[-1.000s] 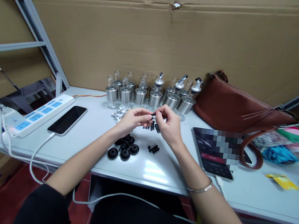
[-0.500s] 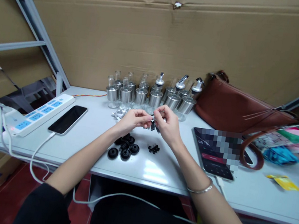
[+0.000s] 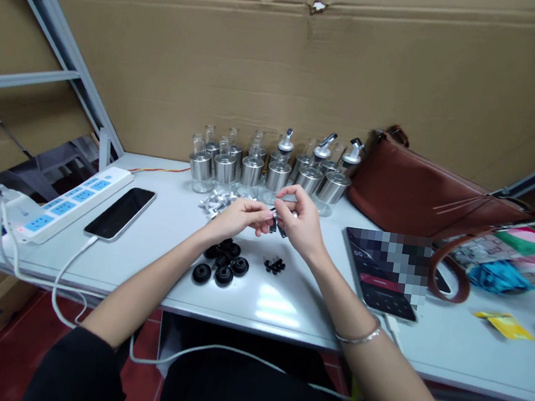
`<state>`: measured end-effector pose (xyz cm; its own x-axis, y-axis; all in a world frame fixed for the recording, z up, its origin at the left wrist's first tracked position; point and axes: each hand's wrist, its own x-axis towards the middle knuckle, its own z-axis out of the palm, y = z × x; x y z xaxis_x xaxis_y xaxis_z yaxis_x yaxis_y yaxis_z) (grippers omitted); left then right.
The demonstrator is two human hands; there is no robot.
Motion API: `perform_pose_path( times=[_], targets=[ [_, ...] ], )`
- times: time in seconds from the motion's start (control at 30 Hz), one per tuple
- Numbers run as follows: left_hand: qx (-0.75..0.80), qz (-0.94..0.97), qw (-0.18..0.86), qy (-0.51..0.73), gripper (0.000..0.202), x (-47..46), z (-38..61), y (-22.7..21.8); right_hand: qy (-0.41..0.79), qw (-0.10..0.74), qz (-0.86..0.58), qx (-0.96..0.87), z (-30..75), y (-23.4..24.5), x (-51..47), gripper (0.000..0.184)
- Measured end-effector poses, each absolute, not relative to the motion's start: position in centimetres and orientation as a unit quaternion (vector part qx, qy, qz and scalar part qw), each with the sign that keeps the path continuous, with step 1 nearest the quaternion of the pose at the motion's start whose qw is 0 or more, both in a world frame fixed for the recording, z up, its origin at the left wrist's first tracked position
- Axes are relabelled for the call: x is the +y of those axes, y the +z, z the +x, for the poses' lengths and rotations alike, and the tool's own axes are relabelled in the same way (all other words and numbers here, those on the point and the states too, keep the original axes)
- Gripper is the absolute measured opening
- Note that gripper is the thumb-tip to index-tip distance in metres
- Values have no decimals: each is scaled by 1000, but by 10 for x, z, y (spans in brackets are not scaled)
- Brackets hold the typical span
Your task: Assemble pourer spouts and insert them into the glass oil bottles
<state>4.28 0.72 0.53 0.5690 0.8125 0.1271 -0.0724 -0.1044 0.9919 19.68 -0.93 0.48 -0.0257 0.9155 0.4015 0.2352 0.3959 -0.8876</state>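
Observation:
Over the middle of the table, my left hand (image 3: 244, 218) and my right hand (image 3: 300, 221) meet with closed fingertips. Between them is a small piece, mostly hidden by the fingers, with a silvery and dark look. Just behind and below my fingers lie some small black strips (image 3: 281, 232). To the left of my left hand is a heap of silvery white pourer parts (image 3: 214, 202). Nearer to me are several round black ribbed stoppers (image 3: 223, 276) and a small cluster of tiny black pieces (image 3: 275, 266).
Glass bottles with steel sleeves (image 3: 252, 172) line the back, three topped with pourers (image 3: 324, 147). A brown handbag (image 3: 421, 188) and a tablet (image 3: 380, 281) are at right, near a yellow packet (image 3: 507, 325). A phone (image 3: 120, 214) and power strip (image 3: 77, 202) lie left.
My two hands stay together at nearly the same spot, with the left fingers shifting slightly toward the right. The rest of the table looks unchanged.

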Motion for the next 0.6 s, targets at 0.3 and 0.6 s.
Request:
perform_pose_path(
  times=[0.3, 0.6],
  targets=[
    [299, 604, 646, 357, 39, 6, 44, 5, 335, 538, -433, -640, 196, 8, -12, 10],
    [319, 623, 599, 389, 36, 7, 45, 4, 299, 524, -467, -646, 194, 6, -10, 13]
  ],
)
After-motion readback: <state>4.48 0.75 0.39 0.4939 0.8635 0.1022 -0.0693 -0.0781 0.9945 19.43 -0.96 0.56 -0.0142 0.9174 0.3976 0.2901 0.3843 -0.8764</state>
